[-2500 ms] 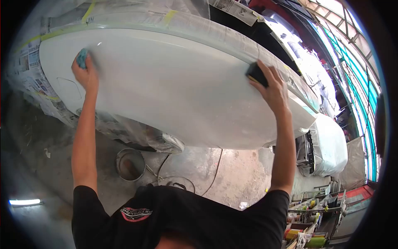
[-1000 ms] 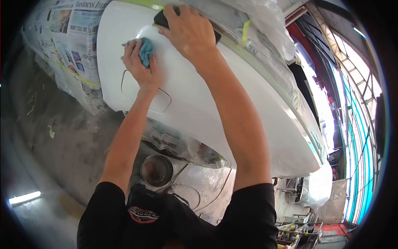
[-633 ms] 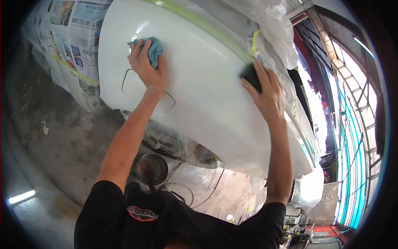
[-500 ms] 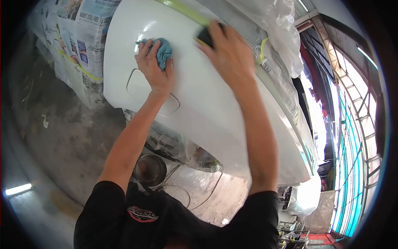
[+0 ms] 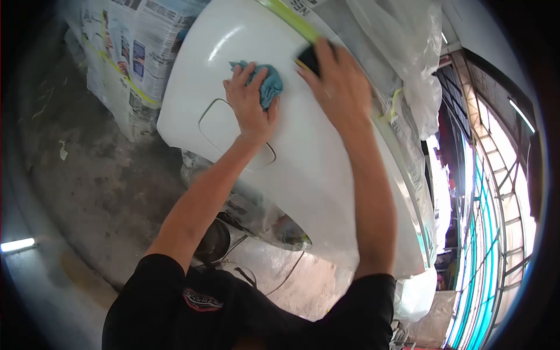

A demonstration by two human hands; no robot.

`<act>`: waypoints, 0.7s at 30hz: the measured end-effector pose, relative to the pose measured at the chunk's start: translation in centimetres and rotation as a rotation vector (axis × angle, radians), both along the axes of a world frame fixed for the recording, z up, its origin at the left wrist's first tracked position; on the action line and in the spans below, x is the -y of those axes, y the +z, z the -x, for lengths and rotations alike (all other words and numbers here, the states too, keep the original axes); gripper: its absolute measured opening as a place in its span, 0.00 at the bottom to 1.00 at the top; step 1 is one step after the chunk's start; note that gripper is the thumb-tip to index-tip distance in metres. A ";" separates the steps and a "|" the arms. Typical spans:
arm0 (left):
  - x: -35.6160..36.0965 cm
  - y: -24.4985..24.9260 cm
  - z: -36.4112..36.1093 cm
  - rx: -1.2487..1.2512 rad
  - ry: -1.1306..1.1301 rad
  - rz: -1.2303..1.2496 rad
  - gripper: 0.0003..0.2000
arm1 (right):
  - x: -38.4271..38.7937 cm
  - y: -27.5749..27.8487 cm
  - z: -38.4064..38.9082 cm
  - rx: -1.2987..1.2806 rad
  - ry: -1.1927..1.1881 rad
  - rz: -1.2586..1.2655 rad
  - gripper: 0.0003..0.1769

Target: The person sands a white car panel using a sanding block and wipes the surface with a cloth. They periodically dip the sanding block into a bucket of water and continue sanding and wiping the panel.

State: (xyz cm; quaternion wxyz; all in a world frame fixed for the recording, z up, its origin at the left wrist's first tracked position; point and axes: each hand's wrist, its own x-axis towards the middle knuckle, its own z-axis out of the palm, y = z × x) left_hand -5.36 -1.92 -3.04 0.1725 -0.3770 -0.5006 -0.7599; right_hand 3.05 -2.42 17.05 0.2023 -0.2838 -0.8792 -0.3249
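My left hand (image 5: 249,111) is closed around a crumpled blue cloth (image 5: 270,90) and rests on a white car body panel (image 5: 312,157), just above the fuel filler flap (image 5: 217,125). Farther up the panel, beside the green masking tape (image 5: 297,22), my right hand (image 5: 345,87) grips a black sanding block (image 5: 309,60) with a thin yellow edge. The block lies against the white surface. Its underside is hidden, and the right fingers are slightly blurred.
Newspaper masking (image 5: 149,52) covers the car part at upper left, and clear plastic sheeting (image 5: 417,52) drapes the right side. A dark bucket (image 5: 214,242) stands on the floor below my left forearm, near a hose (image 5: 286,274).
The view has shifted, so the panel sits farther right. My left hand with the cloth has slid a little across the panel toward my right hand. Both hands keep their hold.
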 end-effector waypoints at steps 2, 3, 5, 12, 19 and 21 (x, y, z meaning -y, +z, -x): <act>0.4 0.0 0.1 -0.009 0.000 0.033 0.26 | -1.4 -0.2 5.4 -0.004 0.024 0.058 0.32; 0.4 0.0 0.2 -0.002 -0.002 0.039 0.26 | -1.7 -0.2 7.1 0.002 -0.002 0.095 0.32; 0.4 0.1 0.2 -0.001 0.006 0.054 0.26 | -1.8 0.2 7.0 0.016 -0.036 0.156 0.33; 0.6 0.1 0.0 0.047 -0.039 0.048 0.29 | 0.8 0.4 -2.5 0.002 -0.139 0.051 0.35; 0.9 0.0 0.0 0.042 -0.030 0.048 0.29 | -5.0 -0.3 17.1 0.039 -0.026 0.035 0.30; 0.8 0.2 0.0 0.036 -0.017 0.050 0.29 | -4.8 -0.3 16.0 0.013 0.010 0.063 0.29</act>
